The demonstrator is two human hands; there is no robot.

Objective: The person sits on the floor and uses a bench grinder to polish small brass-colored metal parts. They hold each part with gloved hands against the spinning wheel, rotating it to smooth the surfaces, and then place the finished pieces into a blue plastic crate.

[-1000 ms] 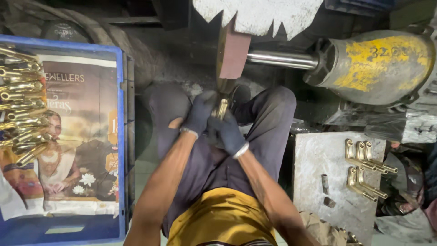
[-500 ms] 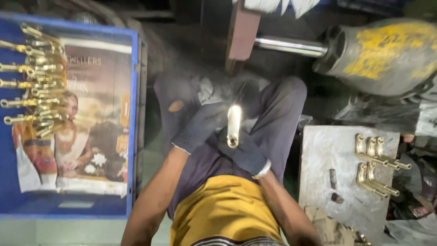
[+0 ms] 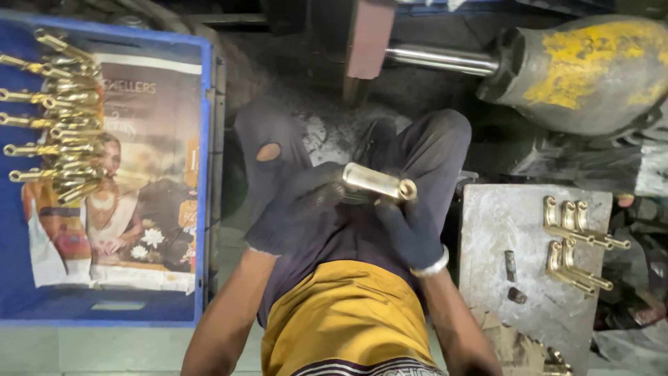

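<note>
left hand (image 3: 296, 209): gloved fingers closed round brass piece (image 3: 378, 183) | right hand (image 3: 410, 230): gloved; fingers grip same piece from below; over lap

Brass part (image 3: 379, 183) polished, glossy yellow metal. Both hands, left hand (image 3: 299, 209) and right hand (image 3: 410, 230), in dark matt cloth gloves, grimy. Crate (image 3: 203, 139) blue plastic, lined with glossy printed paper (image 3: 146, 209). Shaft (image 3: 438, 59) bright smooth steel. Motor (image 3: 591, 73) rough metal, chipped yellow paint. Slab (image 3: 501, 230) grey, scratched, dull.
</note>
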